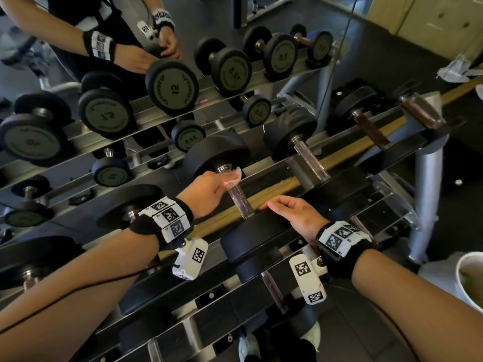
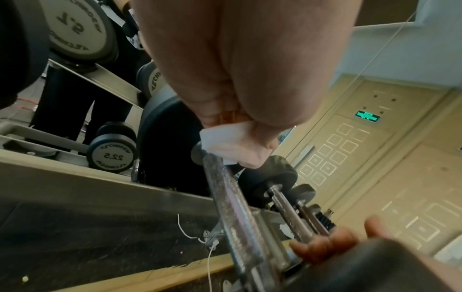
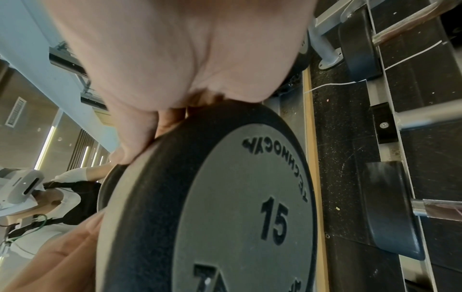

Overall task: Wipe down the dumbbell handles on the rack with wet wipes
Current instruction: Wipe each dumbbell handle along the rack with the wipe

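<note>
The 15 dumbbell (image 1: 235, 205) lies across the top tier of the rack (image 1: 339, 194), its knurled metal handle (image 1: 240, 202) running from the far head (image 1: 217, 152) to the near head (image 1: 258, 231). All places below are given from this dumbbell.

Left hand (image 1: 209, 194) at the far end of the handle, just short of the far head. Fingers curled over a white wet wipe (image 1: 232, 178), pinching it round the bar; left wrist view shows the wipe (image 2: 225, 142) bunched under the fingers (image 2: 252, 150) and wrapped against the metal (image 2: 232, 209). The stretch of handle toward the near head is bare.

Right hand (image 1: 292, 215) lies on top of the near head, palm down, fingers loosely spread and fairly straight, tips reaching the inner edge next to the handle. It grips nothing. Right wrist view shows the palm (image 3: 175, 59) pressed on the black rim, with the grey end plate (image 3: 250, 207) marked "15" below it.

To the right of the dumbbell, more dumbbells on the same tier: one with a chrome handle (image 1: 311, 158), two further on with brown handles (image 1: 371, 129). Beyond the far head, a mirror (image 1: 130, 74) doubles the rack and both arms. Lower tier below the near head holds further dumbbells (image 1: 264, 273). Crumpled white wipes (image 1: 454, 69) lie far right, well apart.
</note>
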The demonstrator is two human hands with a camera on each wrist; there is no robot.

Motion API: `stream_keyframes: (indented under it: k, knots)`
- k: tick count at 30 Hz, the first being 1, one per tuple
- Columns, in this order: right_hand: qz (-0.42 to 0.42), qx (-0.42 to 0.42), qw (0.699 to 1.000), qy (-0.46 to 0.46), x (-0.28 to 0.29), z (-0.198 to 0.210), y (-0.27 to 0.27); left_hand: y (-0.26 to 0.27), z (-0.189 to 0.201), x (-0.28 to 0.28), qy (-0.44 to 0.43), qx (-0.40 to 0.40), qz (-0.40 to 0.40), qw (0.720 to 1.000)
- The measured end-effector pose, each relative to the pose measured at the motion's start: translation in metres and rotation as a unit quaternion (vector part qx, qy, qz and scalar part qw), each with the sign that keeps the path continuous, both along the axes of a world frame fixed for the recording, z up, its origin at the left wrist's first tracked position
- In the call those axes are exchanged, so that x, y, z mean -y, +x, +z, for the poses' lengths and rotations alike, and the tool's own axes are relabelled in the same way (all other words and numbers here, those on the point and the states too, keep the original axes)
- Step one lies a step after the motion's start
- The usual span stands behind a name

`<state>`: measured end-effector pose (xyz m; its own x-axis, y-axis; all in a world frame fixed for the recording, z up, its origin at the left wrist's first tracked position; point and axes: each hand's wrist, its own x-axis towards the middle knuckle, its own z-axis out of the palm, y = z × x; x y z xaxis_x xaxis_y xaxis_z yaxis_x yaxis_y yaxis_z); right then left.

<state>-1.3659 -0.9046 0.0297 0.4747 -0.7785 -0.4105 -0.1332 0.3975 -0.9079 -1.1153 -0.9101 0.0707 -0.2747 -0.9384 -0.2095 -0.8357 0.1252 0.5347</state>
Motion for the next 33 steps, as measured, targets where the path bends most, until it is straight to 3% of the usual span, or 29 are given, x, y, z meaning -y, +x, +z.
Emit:
stream_keyframes:
  k: [4, 12, 16, 18, 22, 28, 31, 33]
  knots:
    - [-0.002, 0.001, 1.0, 0.004, 0.0, -0.002, -0.001, -0.009, -0.016, -0.021, 0.021, 0.062, -0.032, 0.997]
    - [-0.03, -0.038, 0.998, -0.028, -0.004, -0.004, 0.001, -0.016, -0.016, -0.03, 0.127, -0.018, -0.025, 0.991]
    - [-0.027, -0.041, 0.998, -0.027, -0.004, -0.002, 0.002, -0.011, -0.001, -0.021, 0.027, -0.08, 0.076, 0.994]
    - [-0.021, -0.055, 0.997, -0.045, -0.005, -0.002, 0.002, -0.014, 0.001, -0.019, -0.003, -0.052, 0.049, 0.997]
    - [-0.005, -0.096, 0.992, -0.082, -0.008, 0.0, 0.003, -0.029, -0.01, -0.031, 0.011, 0.08, -0.054, 0.995]
    - [-0.007, -0.202, 0.977, -0.074, -0.011, 0.005, 0.01, -0.031, -0.013, -0.05, 0.118, -0.057, 0.033, 0.991]
    - [-0.014, -0.21, 0.976, -0.052, -0.011, 0.009, 0.014, -0.027, -0.012, -0.05, 0.198, -0.228, 0.116, 0.946]
    - [-0.017, -0.217, 0.975, -0.054, -0.01, 0.011, 0.015, -0.021, -0.01, -0.048, 0.173, -0.296, 0.181, 0.922]
